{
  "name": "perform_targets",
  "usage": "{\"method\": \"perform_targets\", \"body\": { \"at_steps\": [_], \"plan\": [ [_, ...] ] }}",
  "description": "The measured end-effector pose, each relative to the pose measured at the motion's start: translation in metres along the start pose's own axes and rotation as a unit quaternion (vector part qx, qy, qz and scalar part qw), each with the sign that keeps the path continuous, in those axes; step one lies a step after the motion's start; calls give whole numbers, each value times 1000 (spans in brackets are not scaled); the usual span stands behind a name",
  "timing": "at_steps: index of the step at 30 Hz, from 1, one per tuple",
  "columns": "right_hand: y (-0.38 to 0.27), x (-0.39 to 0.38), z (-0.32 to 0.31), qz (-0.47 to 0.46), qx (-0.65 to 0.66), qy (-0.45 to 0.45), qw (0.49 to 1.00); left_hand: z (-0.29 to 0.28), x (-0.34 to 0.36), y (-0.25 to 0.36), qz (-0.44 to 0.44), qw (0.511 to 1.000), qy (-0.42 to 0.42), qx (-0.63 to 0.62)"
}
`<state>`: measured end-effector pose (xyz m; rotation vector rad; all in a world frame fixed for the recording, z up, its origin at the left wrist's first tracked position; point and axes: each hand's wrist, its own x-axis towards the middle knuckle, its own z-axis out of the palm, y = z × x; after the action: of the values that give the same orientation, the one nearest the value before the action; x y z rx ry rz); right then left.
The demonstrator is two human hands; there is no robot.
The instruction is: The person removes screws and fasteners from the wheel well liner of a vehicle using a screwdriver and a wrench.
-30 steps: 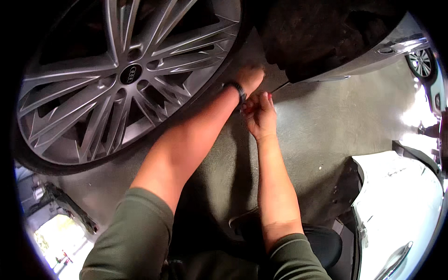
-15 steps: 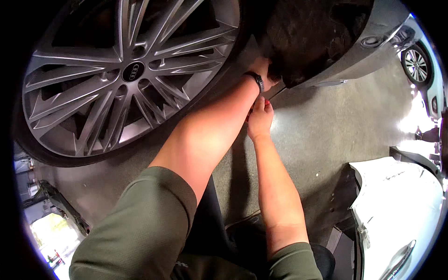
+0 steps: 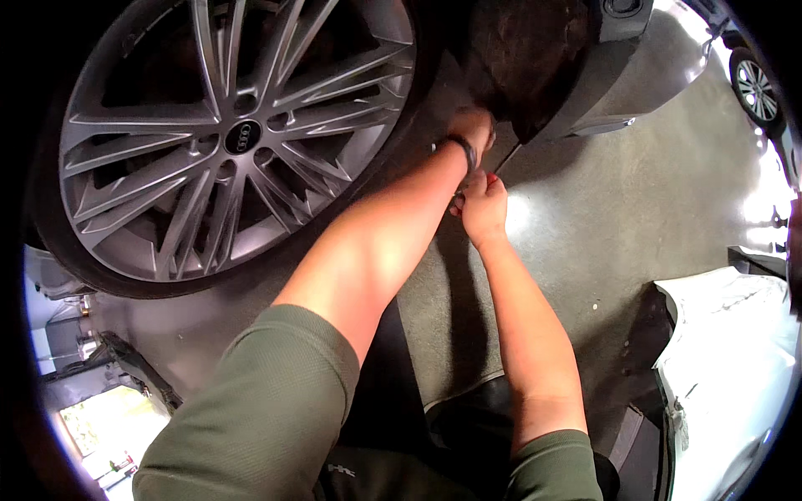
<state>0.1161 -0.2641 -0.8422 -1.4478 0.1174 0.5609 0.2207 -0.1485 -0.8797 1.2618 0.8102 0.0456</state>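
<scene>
My right hand (image 3: pixel 484 207) is closed around a tool with a bit of red at its grip. It looks like a screwdriver, with a thin dark shaft (image 3: pixel 508 157) slanting up to the lower edge of the grey bumper (image 3: pixel 614 71). Just above it, my left hand (image 3: pixel 474 127), with a dark band at the wrist, reaches to the dark wheel-arch liner (image 3: pixel 535 58). Its fingers are mostly hidden in shadow there, so their grip is unclear. Beside my left forearm stands the car's wheel, with a grey multi-spoke rim (image 3: pixel 276 108) and a black tyre (image 3: pixel 150 288).
A white body panel (image 3: pixel 735 351) with a dark edge stands at right. Another car's wheel (image 3: pixel 754 88) shows at the far right. Dark parts (image 3: pixel 138 363) lie at the left by a bright patch. Grey concrete floor (image 3: pixel 635 200) stretches beneath the bumper.
The view has shifted slightly, so wheel and bumper sit differently in it. My right hand is still closed on the tool, and more of the shaft shows. My left hand stays at the liner.
</scene>
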Motion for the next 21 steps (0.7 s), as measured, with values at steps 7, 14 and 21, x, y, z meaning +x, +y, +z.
{"method": "perform_targets", "body": {
  "at_steps": [7,14,21],
  "plan": [
    [26,18,-24,-127,-185,74,972,-32,-114,-29,-53,982,-164,78],
    [23,14,-16,-146,-199,54,968,-28,-114,-61,-35,992,17,-120],
    [29,18,-26,-163,-208,62,962,-16,-124,-62,17,994,27,-106]
  ]
}}
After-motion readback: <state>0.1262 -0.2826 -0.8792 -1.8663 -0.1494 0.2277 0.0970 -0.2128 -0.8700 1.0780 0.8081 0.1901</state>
